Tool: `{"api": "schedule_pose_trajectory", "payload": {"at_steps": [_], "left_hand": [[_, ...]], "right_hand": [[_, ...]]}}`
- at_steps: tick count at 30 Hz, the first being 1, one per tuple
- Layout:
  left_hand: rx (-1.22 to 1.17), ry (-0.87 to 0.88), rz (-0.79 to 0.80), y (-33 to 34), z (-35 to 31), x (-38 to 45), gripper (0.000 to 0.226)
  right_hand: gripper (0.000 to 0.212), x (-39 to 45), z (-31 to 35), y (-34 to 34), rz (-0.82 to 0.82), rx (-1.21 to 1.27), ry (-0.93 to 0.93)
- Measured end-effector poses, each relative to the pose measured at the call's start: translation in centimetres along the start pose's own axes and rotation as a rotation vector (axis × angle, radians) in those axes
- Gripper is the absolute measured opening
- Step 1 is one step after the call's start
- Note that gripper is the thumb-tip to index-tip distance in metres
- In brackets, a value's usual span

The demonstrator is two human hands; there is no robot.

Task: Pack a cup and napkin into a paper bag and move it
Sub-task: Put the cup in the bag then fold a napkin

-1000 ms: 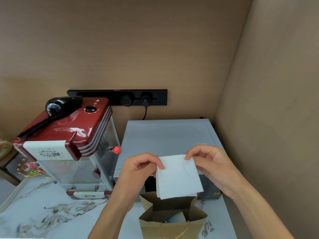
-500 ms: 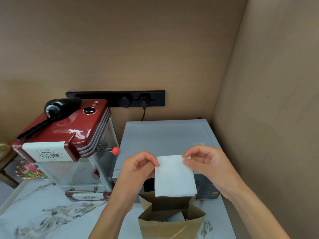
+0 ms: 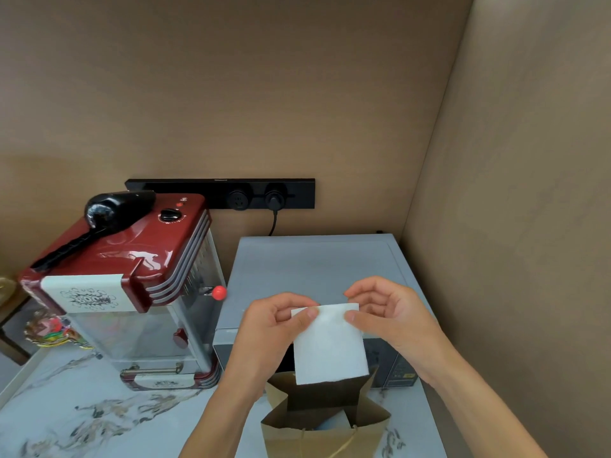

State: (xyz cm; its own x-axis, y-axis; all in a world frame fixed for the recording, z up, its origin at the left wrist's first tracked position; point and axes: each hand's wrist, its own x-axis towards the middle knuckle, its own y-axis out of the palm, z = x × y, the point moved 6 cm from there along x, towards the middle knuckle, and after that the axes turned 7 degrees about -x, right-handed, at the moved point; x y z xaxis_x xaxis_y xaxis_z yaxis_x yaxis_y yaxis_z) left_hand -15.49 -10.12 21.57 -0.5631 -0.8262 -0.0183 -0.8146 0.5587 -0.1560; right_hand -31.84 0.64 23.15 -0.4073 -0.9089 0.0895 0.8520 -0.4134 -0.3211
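Now the marble tabletop (image 3: pixel 82 421) holds a big red popcorn machine (image 3: pixel 125 285) and a grey oven box (image 3: pixel 314 262). In front of them stands the brown paper bag (image 3: pixel 322 438), open at the top. Something pale sits inside it; I think it is the cup (image 3: pixel 334 423), so that part looks done. Both hands hold the white napkin (image 3: pixel 329 345) just above the bag. The left hand (image 3: pixel 267 328) pinches one top corner with its fingers, and the right hand (image 3: pixel 393 317) pinches the other. The napkin must go in, then the bag must be moved.
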Motion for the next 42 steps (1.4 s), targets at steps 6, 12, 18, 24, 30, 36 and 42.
{"api": "schedule_pose_trajectory", "payload": {"at_steps": [6,12,18,24,30,36,42], "left_hand": [[0.096,0.092,0.024,0.9,-1.6,0.4,0.011],[0.044,-0.006,-0.035,0.3,0.0,0.5,0.006],[0.049,-0.061,-0.041,-0.3,0.9,0.5,0.008],[0.052,-0.081,-0.033,-0.1,1.5,0.5,0.013],[-0.004,-0.102,-0.054,-0.2,2.2,0.6,0.016],[-0.123,-0.168,-0.021,0.3,3.3,0.8,0.017],[-0.104,-0.195,-0.049,0.0,4.7,0.7,0.009]], "right_hand": [[0.013,1.9,2.3,1.2,0.094,-0.417,-0.157],[0.010,2.8,2.3,2.2,0.124,-0.520,-0.164],[0.009,3.0,0.8,2.5,0.138,-0.559,-0.080],[0.016,2.8,0.0,1.8,0.127,-0.536,-0.025],[0.005,2.9,-0.9,0.8,0.111,-0.436,0.047],[0.035,1.4,-3.7,3.0,0.244,0.251,0.350],[0.027,0.7,-6.1,4.6,0.319,0.270,0.433]]}}
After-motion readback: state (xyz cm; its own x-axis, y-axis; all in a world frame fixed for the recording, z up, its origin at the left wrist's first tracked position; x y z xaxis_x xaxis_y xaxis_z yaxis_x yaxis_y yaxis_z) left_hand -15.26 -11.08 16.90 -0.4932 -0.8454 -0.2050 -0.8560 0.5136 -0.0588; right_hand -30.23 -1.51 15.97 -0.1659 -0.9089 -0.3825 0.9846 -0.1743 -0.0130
